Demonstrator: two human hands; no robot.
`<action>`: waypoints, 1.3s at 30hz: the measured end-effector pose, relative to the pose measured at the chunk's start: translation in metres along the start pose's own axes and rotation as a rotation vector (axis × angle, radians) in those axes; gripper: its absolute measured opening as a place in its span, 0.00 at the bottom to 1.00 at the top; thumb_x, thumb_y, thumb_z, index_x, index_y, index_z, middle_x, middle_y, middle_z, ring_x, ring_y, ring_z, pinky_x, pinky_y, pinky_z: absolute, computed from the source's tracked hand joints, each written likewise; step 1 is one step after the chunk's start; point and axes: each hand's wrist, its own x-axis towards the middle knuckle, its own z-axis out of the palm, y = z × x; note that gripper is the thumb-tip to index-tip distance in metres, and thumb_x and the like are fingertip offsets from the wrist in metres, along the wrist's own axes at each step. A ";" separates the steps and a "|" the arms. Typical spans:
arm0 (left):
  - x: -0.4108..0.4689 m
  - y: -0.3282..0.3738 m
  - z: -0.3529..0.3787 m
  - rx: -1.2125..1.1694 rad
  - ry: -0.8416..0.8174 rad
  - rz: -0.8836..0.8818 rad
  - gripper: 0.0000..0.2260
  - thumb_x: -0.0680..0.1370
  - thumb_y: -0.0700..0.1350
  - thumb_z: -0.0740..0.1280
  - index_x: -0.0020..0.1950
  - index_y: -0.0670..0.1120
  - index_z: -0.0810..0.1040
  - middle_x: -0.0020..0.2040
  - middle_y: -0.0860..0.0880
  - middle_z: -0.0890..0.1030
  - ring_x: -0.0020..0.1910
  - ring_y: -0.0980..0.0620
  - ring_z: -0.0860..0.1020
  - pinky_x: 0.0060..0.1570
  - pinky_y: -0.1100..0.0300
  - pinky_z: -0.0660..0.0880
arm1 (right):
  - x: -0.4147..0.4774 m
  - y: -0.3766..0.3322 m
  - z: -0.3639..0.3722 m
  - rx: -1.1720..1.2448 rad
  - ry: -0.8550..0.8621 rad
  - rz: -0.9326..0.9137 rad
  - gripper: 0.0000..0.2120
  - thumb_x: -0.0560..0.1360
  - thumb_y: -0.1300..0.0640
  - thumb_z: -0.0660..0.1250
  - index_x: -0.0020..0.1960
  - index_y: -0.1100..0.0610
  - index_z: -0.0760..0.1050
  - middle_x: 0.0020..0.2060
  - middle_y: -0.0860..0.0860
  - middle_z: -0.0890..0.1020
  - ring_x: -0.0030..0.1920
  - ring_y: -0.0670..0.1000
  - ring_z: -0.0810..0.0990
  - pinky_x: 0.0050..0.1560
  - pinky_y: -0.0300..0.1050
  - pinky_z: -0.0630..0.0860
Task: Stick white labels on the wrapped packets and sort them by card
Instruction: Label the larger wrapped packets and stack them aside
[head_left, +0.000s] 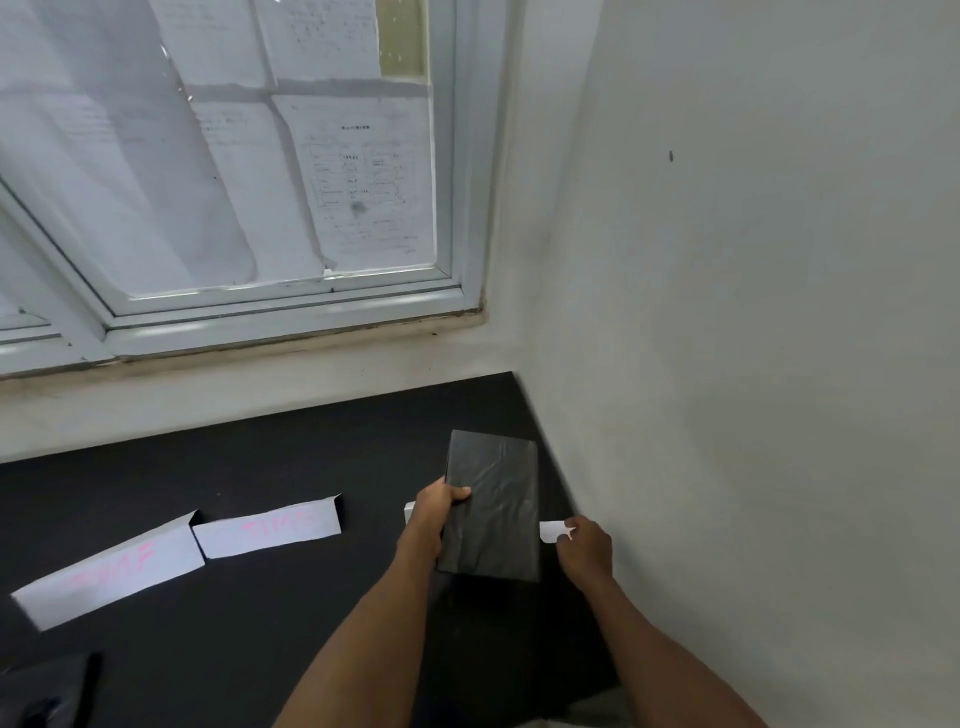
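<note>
A flat packet (493, 506) wrapped in black plastic is held above the black table (260, 623) near its right end. My left hand (439, 506) grips the packet's left edge, thumb on top. My right hand (584, 551) pinches a small white label (553, 531) just to the right of the packet. Two folded white cards with pink writing stand on the table: one at the left (111, 577), one in the middle (270, 530). A third white card (410, 512) peeks out behind my left hand, mostly hidden.
A white wall (753, 364) runs along the table's right edge. A window (234, 182) with papers stuck behind the glass is beyond the far edge. Black wrapped material (41, 691) lies at the bottom left corner.
</note>
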 end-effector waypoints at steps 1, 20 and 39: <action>0.003 0.001 0.003 -0.002 0.011 -0.008 0.14 0.73 0.36 0.65 0.57 0.46 0.79 0.54 0.39 0.82 0.55 0.36 0.80 0.59 0.37 0.75 | 0.005 0.002 0.000 -0.035 -0.010 -0.020 0.18 0.73 0.65 0.62 0.63 0.62 0.74 0.61 0.61 0.77 0.62 0.60 0.75 0.62 0.46 0.71; 0.014 0.007 -0.016 -0.045 0.060 -0.095 0.31 0.58 0.44 0.71 0.62 0.40 0.77 0.54 0.38 0.83 0.54 0.36 0.81 0.58 0.38 0.75 | 0.031 0.016 0.010 -0.666 0.024 -0.277 0.13 0.77 0.64 0.60 0.59 0.53 0.71 0.58 0.51 0.77 0.58 0.53 0.76 0.54 0.45 0.74; -0.059 0.029 -0.059 -0.168 0.142 0.184 0.10 0.74 0.47 0.73 0.49 0.43 0.79 0.49 0.39 0.83 0.49 0.40 0.82 0.50 0.46 0.80 | -0.074 -0.126 0.020 0.443 0.232 -0.325 0.24 0.70 0.53 0.75 0.63 0.54 0.73 0.37 0.46 0.84 0.42 0.46 0.81 0.44 0.39 0.71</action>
